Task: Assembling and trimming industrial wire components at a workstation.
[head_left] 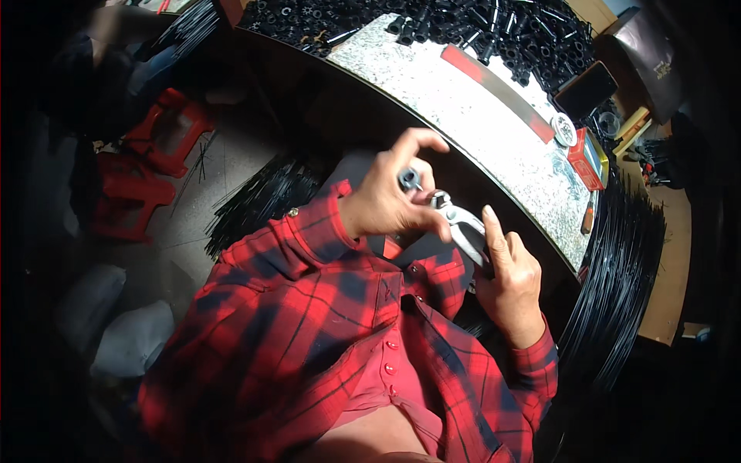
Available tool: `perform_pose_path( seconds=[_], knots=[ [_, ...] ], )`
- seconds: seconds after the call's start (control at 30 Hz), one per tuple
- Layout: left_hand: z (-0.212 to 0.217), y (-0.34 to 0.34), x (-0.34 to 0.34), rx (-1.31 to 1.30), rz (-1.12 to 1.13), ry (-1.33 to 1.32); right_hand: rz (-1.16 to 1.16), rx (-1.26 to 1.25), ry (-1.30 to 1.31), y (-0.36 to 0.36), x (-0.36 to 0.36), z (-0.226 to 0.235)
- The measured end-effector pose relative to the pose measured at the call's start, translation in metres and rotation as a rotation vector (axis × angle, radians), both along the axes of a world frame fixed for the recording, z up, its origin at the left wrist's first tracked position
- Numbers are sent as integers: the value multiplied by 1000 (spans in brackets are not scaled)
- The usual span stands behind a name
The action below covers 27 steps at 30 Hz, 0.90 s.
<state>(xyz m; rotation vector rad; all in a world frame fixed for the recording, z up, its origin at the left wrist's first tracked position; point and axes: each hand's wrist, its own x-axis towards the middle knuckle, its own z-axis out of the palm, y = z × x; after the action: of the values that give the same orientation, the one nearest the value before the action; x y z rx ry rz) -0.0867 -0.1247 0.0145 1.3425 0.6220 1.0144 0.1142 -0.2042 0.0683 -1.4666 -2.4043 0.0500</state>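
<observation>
Head view: a speckled stone table curves across the top, its far side heaped with small black tubular parts. Just off the table's right edge hangs a thick bundle of thin black rods. Below the table's near edge, over the lap, both hands meet. The right hand is closed around the handles of metal pliers. The left hand pinches a small dark ring-shaped part at the pliers' tip.
</observation>
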Motion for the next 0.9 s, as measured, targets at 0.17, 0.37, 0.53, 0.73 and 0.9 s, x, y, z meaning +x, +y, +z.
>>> perform_pose_path(
  seconds=[0.17, 0.37, 0.53, 0.73, 0.9],
  knots=[
    [3, -1, 7, 173, 47, 150, -15, 20, -1, -3, 3, -3],
    [-1, -4, 15, 215, 92, 112, -67, 52, -30, -5, 7, -11],
    [2, -8, 20, 147, 68, 110, -78, 105, -56, -5, 12, -14],
    [0, -7, 23, 205, 57, 143, -66, 207, -123, -5, 16, -13],
    [-1, -10, 25, 227, 75, 133, -62, 251, -211, -7, 20, -11]
  ],
)
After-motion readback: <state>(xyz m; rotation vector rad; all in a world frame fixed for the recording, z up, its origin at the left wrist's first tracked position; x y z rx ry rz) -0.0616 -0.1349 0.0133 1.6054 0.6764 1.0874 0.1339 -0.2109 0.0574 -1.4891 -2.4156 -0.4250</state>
